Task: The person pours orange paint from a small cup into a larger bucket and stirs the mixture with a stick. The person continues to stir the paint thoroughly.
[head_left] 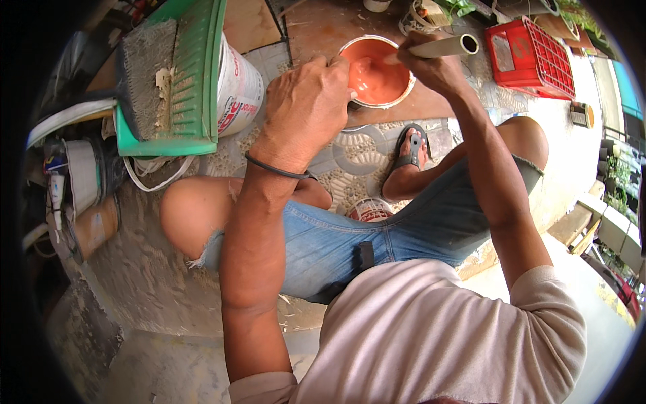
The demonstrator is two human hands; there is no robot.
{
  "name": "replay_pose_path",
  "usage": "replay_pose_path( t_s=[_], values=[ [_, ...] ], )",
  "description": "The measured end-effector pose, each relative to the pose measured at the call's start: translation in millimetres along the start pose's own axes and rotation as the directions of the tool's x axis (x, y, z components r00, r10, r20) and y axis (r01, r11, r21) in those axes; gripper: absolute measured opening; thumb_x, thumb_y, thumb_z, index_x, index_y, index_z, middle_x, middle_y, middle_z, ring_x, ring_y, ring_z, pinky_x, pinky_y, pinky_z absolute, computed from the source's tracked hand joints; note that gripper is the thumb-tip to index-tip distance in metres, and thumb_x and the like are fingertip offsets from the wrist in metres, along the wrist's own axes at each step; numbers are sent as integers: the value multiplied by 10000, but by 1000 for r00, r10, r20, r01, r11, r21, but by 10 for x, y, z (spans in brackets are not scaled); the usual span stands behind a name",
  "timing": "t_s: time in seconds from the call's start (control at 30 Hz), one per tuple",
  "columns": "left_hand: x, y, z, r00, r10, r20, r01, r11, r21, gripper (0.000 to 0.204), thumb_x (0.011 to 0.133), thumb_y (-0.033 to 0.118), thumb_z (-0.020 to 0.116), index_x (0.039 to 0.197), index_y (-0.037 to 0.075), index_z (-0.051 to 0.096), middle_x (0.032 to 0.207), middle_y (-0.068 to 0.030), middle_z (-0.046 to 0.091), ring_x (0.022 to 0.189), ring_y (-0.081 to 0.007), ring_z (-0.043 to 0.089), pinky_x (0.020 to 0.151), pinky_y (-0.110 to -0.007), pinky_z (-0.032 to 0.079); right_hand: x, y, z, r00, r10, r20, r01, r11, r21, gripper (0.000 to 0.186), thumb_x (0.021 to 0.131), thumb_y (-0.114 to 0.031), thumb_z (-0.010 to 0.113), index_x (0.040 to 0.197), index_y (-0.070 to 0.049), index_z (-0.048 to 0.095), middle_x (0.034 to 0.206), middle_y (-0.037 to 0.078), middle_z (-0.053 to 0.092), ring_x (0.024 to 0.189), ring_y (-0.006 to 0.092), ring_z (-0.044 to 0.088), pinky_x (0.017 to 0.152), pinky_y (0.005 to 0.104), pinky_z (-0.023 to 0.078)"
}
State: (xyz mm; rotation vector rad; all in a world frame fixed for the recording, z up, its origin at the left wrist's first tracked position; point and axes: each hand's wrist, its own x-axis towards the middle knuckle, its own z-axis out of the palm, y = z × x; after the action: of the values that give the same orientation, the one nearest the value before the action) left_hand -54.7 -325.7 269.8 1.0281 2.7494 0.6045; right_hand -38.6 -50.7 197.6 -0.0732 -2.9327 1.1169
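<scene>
A white-rimmed paint bucket (393, 105) stands in front of me, tilted slightly toward me. Glossy orange paint (369, 79) shows inside it. My left hand (306, 104) is closed on the bucket's left rim, with the thumb over the edge. My right hand (425, 64), at the right rim, is wrapped round a pale hollow tube (441, 47). The tube's open end points up to the right. A light tip (391, 59) below that hand reaches toward the paint; whether it belongs to the tube is hidden by my fingers.
At left, a green ribbed plastic container (195, 87) stands against a white printed bucket (241, 97). A red crate (528, 57) is at the far right, with a small can (581, 114) near it. Another small bucket (370, 209) sits between my legs, near my sandalled foot (410, 151).
</scene>
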Motion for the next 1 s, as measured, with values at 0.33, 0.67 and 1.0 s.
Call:
replay_pose_path(
  t_s=[0.33,0.67,1.0],
  values=[
    [-20,14,8,1000,0,0,0,1000,-13,311,926,234,759,1141,21,688,1054,-216,721,951,-462,704,811,-537,564,59,45,281,999,50,-15,-41,933,357,183,920,-203,724,955,-23,718,785,73,718,718,152,700,657,315,554],
    [2,84,49,1000,7,23,-7,1000,-19,316,920,244,763,1137,37,661,1024,-213,707,959,-449,706,794,-535,567,-117,-413,-10,970,210,126,-241,909,340,169,955,-169,711,1029,-18,706,877,79,757,769,180,743,704,326,577],
    [18,7,71,999,-16,50,14,999,49,352,924,257,773,1166,21,677,1049,-202,711,955,-444,716,798,-530,577,-3,51,185,948,279,154,-319,831,456,178,913,-185,736,954,-16,699,840,81,726,745,191,716,643,360,563]
  ],
)
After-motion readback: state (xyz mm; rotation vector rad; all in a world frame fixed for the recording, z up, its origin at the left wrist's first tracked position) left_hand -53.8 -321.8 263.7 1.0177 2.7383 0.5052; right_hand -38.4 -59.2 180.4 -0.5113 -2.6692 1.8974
